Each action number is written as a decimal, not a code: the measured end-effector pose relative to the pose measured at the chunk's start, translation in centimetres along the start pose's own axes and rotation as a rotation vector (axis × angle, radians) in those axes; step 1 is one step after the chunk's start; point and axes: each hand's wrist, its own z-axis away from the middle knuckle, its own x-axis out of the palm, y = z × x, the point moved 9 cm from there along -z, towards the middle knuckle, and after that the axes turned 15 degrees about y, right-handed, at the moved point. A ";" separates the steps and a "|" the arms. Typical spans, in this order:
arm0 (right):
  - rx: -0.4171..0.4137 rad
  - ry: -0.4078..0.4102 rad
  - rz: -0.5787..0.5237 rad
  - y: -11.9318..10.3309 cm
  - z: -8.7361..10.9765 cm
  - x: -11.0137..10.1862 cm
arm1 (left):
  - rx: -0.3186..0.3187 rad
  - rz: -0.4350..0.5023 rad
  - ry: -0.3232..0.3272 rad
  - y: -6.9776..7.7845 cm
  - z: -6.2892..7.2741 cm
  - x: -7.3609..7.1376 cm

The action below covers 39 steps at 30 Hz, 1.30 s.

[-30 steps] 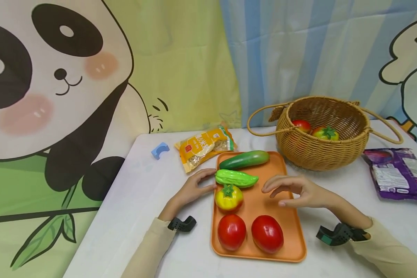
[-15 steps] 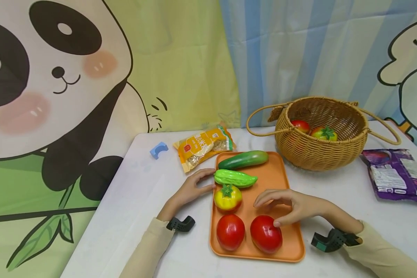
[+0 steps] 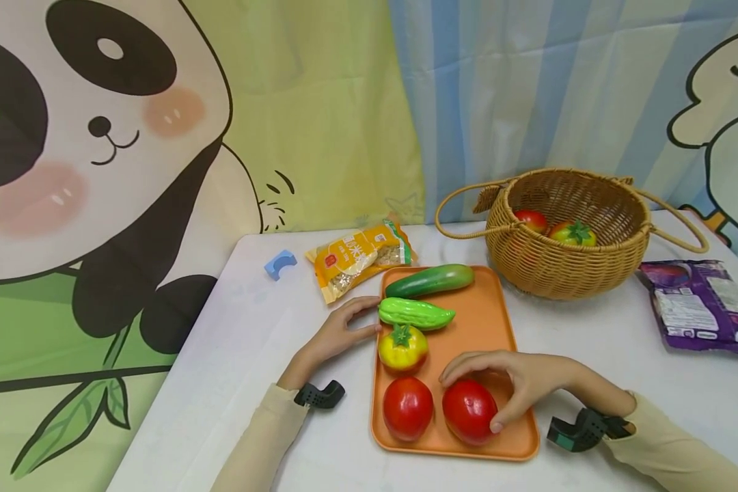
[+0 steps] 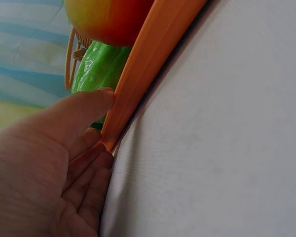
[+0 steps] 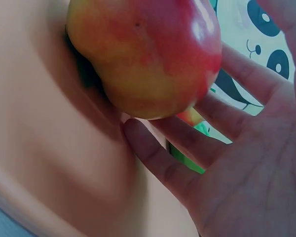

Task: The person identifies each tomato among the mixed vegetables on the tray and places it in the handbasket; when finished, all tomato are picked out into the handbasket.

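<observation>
On the orange tray [image 3: 476, 328] my right hand [image 3: 519, 379] is round the right-hand red toy tomato [image 3: 469, 410], thumb on its near right side and fingers over its far left side. In the right wrist view, the yellowish-red side of this tomato [image 5: 148, 59] shows, with fingers curved below and behind it. My left hand [image 3: 338, 335] rests its fingertips against the tray's left edge; the left wrist view shows the thumb at the orange rim [image 4: 138, 79]. Also on the tray are another red tomato [image 3: 408, 408], a yellow-red tomato [image 3: 402, 348], a light green bitter melon [image 3: 415, 313] and a dark green cucumber [image 3: 429, 281].
A two-handled wicker basket [image 3: 568, 266] holding tomatoes stands behind the tray, to the right. Beyond the tray's left corner lies a yellow food packet [image 3: 359, 260], with a blue curved block [image 3: 280, 264] beside it. A purple bag [image 3: 701, 307] lies at far right.
My right hand has come down and toward me, from above the tray's middle onto the right red tomato, and its fingers now surround it. My left hand stays at the tray edge.
</observation>
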 end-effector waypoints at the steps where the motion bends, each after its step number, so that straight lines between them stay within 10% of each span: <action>1: -0.005 -0.008 0.004 0.0 0.0 0.1 | 0.001 0.001 -0.001 0.0 0.0 0.0; 11: 0.154 -0.027 0.028 1.1 0.4 0.8 | 0.007 -0.001 -0.003 0.3 0.0 -0.1; 39: 0.191 -0.061 0.020 0.8 0.5 1.1 | 0.017 0.007 -0.006 0.0 -0.1 0.0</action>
